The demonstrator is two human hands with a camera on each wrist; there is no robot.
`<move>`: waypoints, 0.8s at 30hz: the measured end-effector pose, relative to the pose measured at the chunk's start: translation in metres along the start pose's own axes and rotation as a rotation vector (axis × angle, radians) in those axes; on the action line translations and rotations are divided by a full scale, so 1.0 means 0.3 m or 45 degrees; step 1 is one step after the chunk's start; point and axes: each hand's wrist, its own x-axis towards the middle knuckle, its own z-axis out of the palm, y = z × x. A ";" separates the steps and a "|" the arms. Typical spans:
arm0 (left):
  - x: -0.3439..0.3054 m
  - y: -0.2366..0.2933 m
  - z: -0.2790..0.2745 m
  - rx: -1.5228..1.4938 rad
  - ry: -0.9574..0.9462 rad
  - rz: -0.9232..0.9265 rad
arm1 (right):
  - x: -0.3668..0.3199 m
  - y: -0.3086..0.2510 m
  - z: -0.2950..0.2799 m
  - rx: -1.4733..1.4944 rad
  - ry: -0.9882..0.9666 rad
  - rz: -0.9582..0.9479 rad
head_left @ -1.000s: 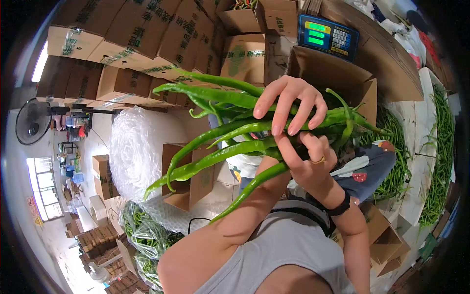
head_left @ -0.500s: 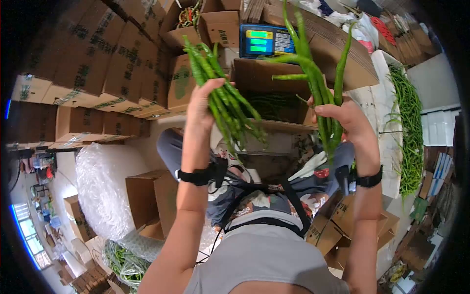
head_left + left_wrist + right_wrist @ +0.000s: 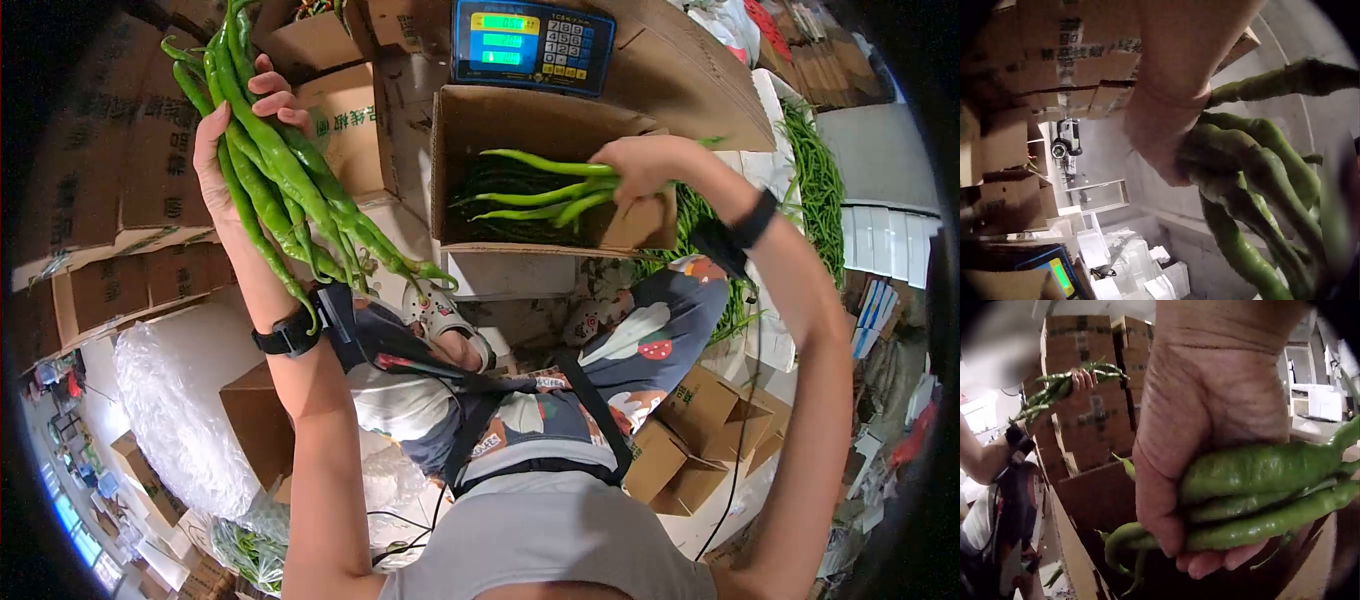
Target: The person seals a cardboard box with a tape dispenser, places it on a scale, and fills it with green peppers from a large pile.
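Note:
My left hand (image 3: 213, 168), raised at the upper left, holds a thick bunch of long green chili peppers (image 3: 290, 175), thumb across one side and fingers round the other. In the left wrist view these peppers (image 3: 1260, 156) fan out from the hand (image 3: 1166, 137). My right hand (image 3: 650, 165) grips a smaller bunch of green chili peppers (image 3: 560, 190) over an open cardboard box (image 3: 545, 108), tips pointing left. The right wrist view shows the thumb and fingers of that hand (image 3: 1210, 412) wrapped round several peppers (image 3: 1254, 472). More peppers lie in shadow inside the box.
A scale display (image 3: 533, 45) with lit green readouts stands behind the box. Stacked cartons (image 3: 120, 170) rise on the left, near a bubble-wrap roll (image 3: 180, 400). Heaped green peppers (image 3: 815, 180) lie on the right, and open cartons (image 3: 690, 440) sit beside the right thigh.
The hands began together on one bunch, then separated with a bunch each. Since then the left hand has moved left, while the right has swung its peppers over the box.

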 end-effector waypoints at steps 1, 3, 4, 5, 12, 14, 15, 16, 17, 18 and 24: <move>0.002 0.001 -0.037 -0.013 0.014 -0.001 | 0.115 0.016 0.009 -0.083 -0.063 -0.027; 0.000 -0.001 -0.112 -0.107 0.121 -0.033 | 0.316 0.035 0.059 -0.163 -0.149 -0.055; -0.001 0.000 -0.136 -0.122 0.140 -0.029 | 0.381 0.027 0.087 -0.230 -0.167 -0.001; 0.004 0.003 -0.153 -0.091 0.189 -0.015 | 0.444 0.036 0.122 -0.298 -0.186 0.051; 0.026 0.025 -0.194 -0.008 0.168 -0.036 | 0.710 0.262 0.263 -0.564 -0.680 0.223; 0.033 0.021 -0.195 0.008 0.162 -0.042 | 0.813 0.462 0.356 -0.603 -0.695 0.172; 0.035 0.019 -0.193 0.001 0.167 -0.041 | 0.770 0.441 0.329 -0.560 -0.361 0.027; 0.037 0.015 -0.191 0.001 0.174 -0.051 | 0.739 0.413 0.290 -0.386 -0.349 0.086; 0.037 0.012 -0.191 0.002 0.181 -0.060 | 0.663 0.323 0.221 -0.208 -0.332 0.143; 0.036 0.011 -0.193 -0.001 0.184 -0.055 | 0.582 0.227 0.148 -0.033 -0.309 0.198; 0.027 0.014 -0.196 -0.019 0.175 -0.034 | 0.509 0.175 0.120 -0.503 -0.011 0.214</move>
